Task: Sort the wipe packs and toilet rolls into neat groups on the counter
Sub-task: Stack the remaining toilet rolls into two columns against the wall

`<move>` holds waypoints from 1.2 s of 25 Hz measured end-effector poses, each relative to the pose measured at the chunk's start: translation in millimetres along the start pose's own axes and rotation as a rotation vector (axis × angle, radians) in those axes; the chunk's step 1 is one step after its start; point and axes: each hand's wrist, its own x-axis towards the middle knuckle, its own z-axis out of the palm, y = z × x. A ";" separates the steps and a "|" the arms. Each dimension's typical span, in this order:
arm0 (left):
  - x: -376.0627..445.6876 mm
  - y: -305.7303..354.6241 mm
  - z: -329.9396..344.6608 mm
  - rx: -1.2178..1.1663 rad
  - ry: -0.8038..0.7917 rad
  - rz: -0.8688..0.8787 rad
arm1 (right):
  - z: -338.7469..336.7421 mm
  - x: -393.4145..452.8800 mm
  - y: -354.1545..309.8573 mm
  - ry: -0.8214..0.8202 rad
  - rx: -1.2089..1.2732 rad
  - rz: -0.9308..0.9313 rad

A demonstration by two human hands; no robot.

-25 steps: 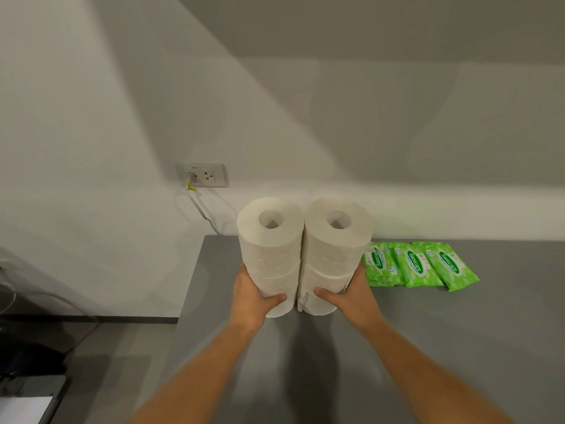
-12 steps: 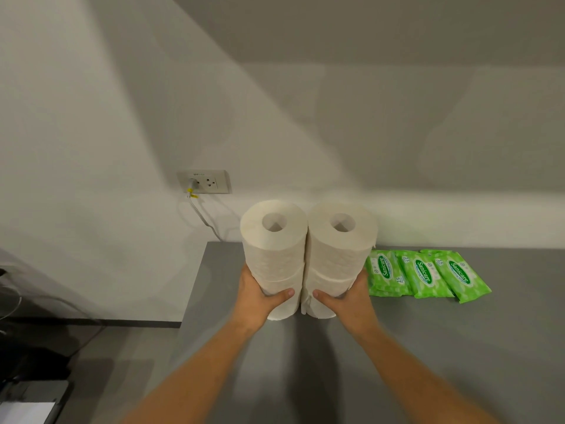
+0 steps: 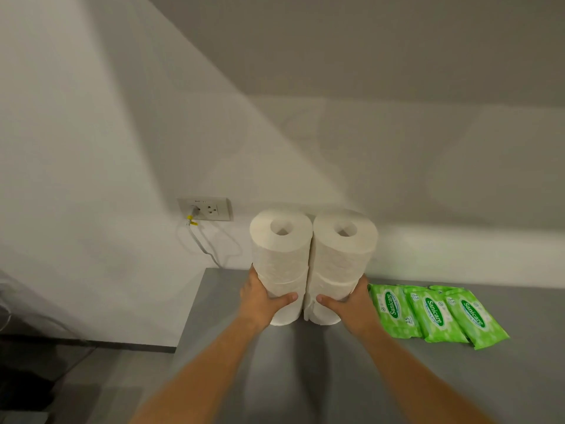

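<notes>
Two stacks of white toilet rolls stand side by side and touching on the grey counter [image 3: 336, 377], each two rolls high. My left hand [image 3: 263, 296] grips the lower roll of the left stack [image 3: 279, 255]. My right hand [image 3: 351, 304] grips the lower roll of the right stack [image 3: 342, 255]. Just right of my right hand, three green wipe packs [image 3: 434, 313] lie flat in an overlapping row on the counter.
The counter's left edge [image 3: 191, 316] drops to a darker floor. A wall socket [image 3: 204, 208] with a plugged-in cable sits on the wall behind and left of the rolls. The white wall runs close behind the rolls.
Both hands have kept their hold on the two stacks. The stacks stay together, and the view has shifted slightly, with the wipe packs showing further right.
</notes>
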 end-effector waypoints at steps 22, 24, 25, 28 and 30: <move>35.4 17.6 -10.0 -0.092 -0.129 -0.122 | -21.7 28.8 -19.1 -0.188 -0.042 0.125; 37.8 17.5 -10.9 -0.104 -0.144 -0.126 | -23.1 30.5 -20.2 -0.206 -0.038 0.135; 37.9 16.6 -12.6 -0.117 -0.154 -0.113 | -24.9 30.2 -19.2 -0.214 -0.022 0.143; 36.9 14.7 -17.5 -0.152 -0.140 -0.027 | -28.4 28.3 -19.5 -0.231 0.064 0.207; 36.9 16.4 -15.9 -0.179 -0.126 0.006 | -25.8 28.8 -22.7 -0.266 0.126 0.209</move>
